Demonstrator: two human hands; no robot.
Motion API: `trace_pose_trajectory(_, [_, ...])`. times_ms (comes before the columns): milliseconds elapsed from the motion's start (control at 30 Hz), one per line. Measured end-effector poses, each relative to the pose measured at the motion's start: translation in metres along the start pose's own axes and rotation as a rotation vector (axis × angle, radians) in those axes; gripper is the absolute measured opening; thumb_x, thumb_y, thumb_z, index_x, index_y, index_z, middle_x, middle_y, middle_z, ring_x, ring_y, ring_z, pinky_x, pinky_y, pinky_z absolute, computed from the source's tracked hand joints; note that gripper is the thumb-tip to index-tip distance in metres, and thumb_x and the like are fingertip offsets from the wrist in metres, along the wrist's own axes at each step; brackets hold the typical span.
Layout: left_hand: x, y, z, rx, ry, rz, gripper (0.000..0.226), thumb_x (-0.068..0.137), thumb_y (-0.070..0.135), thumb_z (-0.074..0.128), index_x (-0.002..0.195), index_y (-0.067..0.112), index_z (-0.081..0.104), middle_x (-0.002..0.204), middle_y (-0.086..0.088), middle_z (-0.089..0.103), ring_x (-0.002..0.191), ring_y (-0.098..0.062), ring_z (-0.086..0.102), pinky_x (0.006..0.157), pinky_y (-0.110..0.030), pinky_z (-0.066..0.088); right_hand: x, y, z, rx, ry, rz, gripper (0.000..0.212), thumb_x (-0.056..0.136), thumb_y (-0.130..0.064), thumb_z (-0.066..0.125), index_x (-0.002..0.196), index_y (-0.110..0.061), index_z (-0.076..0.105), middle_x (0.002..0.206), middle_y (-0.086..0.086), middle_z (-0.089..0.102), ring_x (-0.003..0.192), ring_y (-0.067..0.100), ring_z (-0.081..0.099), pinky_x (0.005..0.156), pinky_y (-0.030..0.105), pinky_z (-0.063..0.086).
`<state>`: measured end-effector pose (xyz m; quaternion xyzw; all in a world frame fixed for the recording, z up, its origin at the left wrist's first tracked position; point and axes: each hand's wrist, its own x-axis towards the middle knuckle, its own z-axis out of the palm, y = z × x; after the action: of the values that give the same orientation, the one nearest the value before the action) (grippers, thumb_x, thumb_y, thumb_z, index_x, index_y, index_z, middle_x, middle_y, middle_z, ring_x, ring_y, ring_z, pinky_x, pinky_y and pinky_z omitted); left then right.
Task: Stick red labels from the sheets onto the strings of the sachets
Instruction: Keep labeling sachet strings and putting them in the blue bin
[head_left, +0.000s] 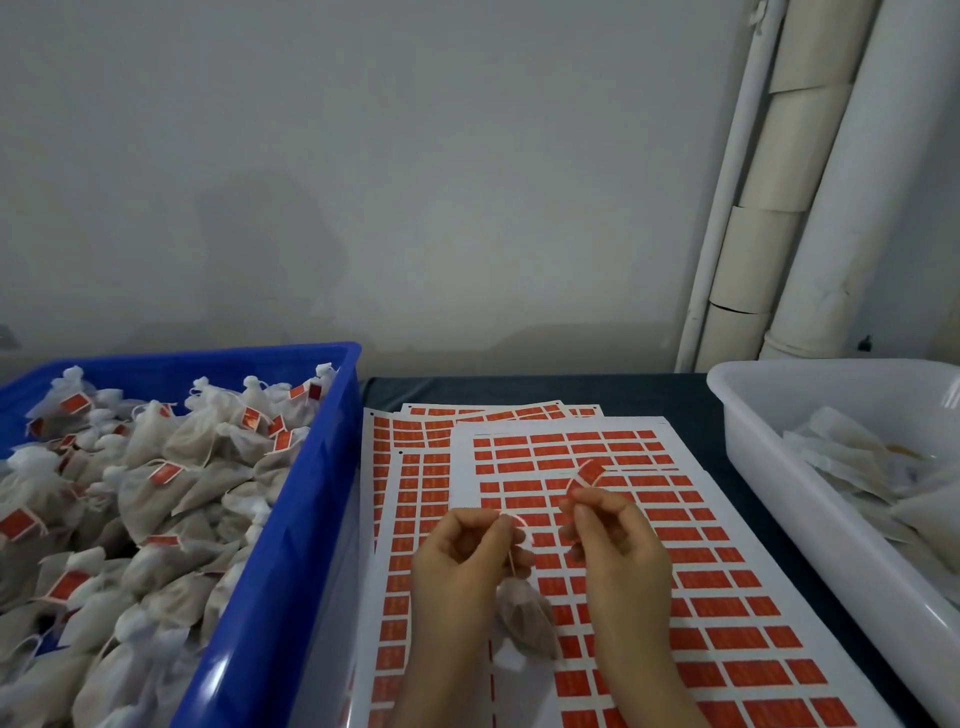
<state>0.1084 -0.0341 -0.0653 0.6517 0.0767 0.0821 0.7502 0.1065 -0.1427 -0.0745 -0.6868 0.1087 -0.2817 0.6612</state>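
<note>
Head view. Over the middle of the table, raised above the sheets (464, 467) of red labels: both hands, close together, not touching.

Left hand (467, 551): fingers curled, thumb and forefinger pinching the thin white string (513, 553) of one sachet (524, 618). Hanging below that pinch, between the two wrists, the sachet itself, a small pale gauze bag with brownish filling, over the top sheet.

Right hand (615, 545): fingers curled as well, fingertips gripping a single red label (589, 475), peeled, slightly bent, sticking up past the fingers. Hard to tell whether label and string touch.

Beneath, several overlapping white sheets, fanned out on a dark table cover (675, 395), most rows full of red rectangles, some blank white patches in the nearer rows.

To the left, just beside the sheets, a blue crate (317, 467) heaped with labelled sachets (171, 467), red tags on their strings. To the right, a white tub (753, 457) with flat pale sachets (852, 457) inside.

Behind, a grey wall and white pipes (779, 234) in the right corner.
</note>
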Motion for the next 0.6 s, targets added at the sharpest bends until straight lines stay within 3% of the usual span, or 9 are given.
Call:
trace_pose_trajectory(133, [-0.0022,0.002,0.0006,-0.057,-0.018,-0.058,0.008,0.086,0.018,0.064,0.081,0.013,0.068,0.066,-0.002,0.07,0.052,-0.018,0.066,0.049,-0.021,0.052,-0.0001,0.0003,-0.0003,-0.015,-0.087,0.015,0.023,0.09,-0.018,0.056,0.077,-0.035,0.064,0.082,-0.028,0.063,0.084,0.002,0.061,0.064,0.007,0.044])
trace_pose_trajectory(233, [-0.0032,0.0026,-0.0004,-0.062,-0.064,-0.077,0.008,0.085,0.021,0.065,0.08,0.017,0.07,0.068,-0.003,0.07,0.05,-0.02,0.065,0.049,-0.024,0.052,-0.0026,-0.0046,0.003,-0.044,-0.242,0.033,0.009,0.085,-0.04,0.053,0.085,-0.043,0.062,0.087,-0.038,0.06,0.09,-0.009,0.057,0.062,0.001,0.042])
trace_pose_trajectory(333, [-0.0061,0.0045,-0.0006,-0.051,-0.12,-0.074,0.01,0.084,0.019,0.067,0.077,0.022,0.073,0.072,-0.004,0.072,0.05,-0.02,0.064,0.048,-0.024,0.051,-0.0065,-0.0059,0.0054,-0.021,-0.355,0.01,0.023,0.07,-0.053,0.052,0.089,-0.044,0.063,0.088,-0.044,0.058,0.091,-0.017,0.055,0.062,0.0,0.043])
trace_pose_trajectory(467, [-0.0088,0.0065,-0.0002,0.0,-0.164,-0.058,0.014,0.084,0.014,0.066,0.077,0.024,0.075,0.071,-0.002,0.072,0.046,-0.018,0.062,0.046,-0.023,0.051,-0.0066,-0.0066,0.0043,0.033,-0.376,0.083,0.006,0.08,-0.036,0.061,0.081,-0.041,0.065,0.081,-0.035,0.064,0.084,-0.012,0.06,0.058,0.004,0.045])
trace_pose_trajectory(600, [-0.0104,0.0065,-0.0002,0.047,-0.202,-0.048,0.014,0.083,0.014,0.068,0.077,0.025,0.075,0.07,-0.001,0.072,0.045,-0.016,0.061,0.045,-0.022,0.05,-0.0042,-0.0049,0.0012,0.082,-0.338,0.14,0.01,0.083,-0.023,0.065,0.078,-0.031,0.069,0.079,-0.018,0.07,0.081,0.007,0.067,0.065,0.014,0.053])
